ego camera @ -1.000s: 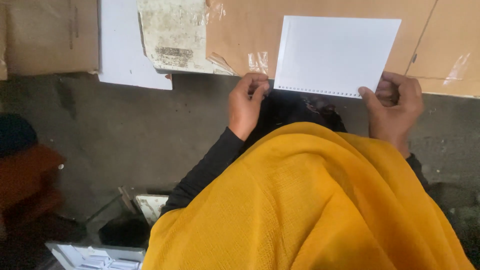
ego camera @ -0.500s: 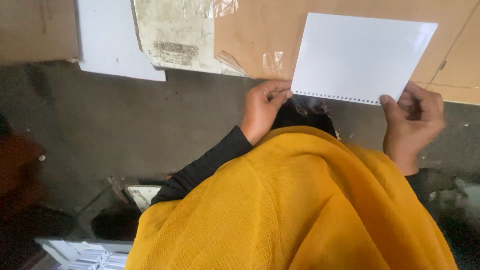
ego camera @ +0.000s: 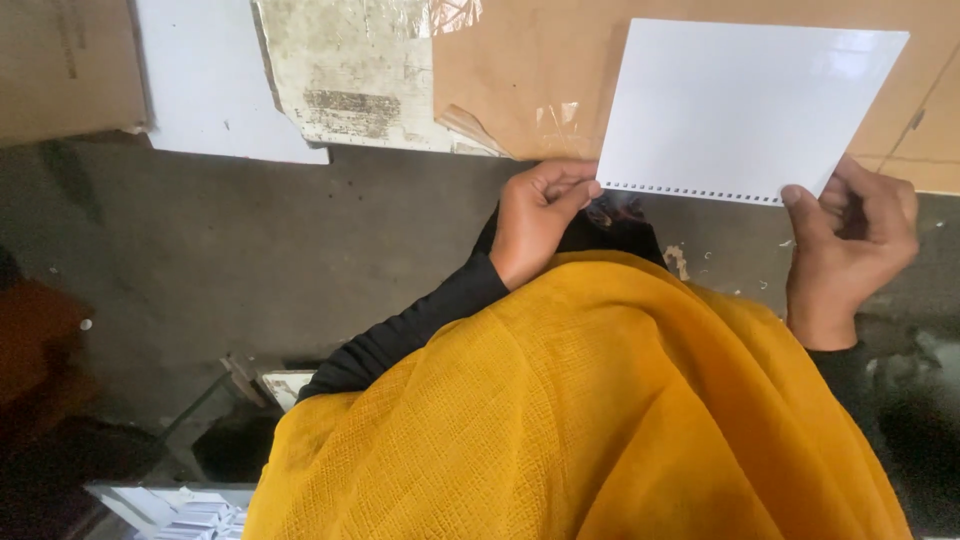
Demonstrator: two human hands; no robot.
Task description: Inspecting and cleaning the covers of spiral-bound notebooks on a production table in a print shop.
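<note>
Upper right of the frame, that's where the action sits: I've got a white sheet point(ego camera: 745, 105) with a row of small punched holes along its lower edge, held up flat and tilted a little, its right corner higher than its left. My left hand point(ego camera: 540, 220) pinches the sheet's lower left corner, thumb on the near face and fingers curled behind. My right hand point(ego camera: 850, 250) pinches the lower right corner the same way, thumb pressed on the paper near the holes, the other fingers folded in.

Behind the sheet, across the top of the frame, flattened brown cardboard point(ego camera: 520, 80) lies on the floor, with bits of clear tape on it. Left of that, top centre, a dirty, stained board point(ego camera: 350, 75), and beside it a plain white board point(ego camera: 205, 90). Another cardboard piece point(ego camera: 60, 65) fills the upper left corner.

Lower half of the frame, a yellow cloth point(ego camera: 600, 420) drapes over me and covers most of the view; my black sleeve point(ego camera: 420, 325) shows from under it. Dark grey floor point(ego camera: 250, 250) spreads through the middle left. Bottom left, a stack of white sheets point(ego camera: 180, 510) peeks in, partly cut off.
</note>
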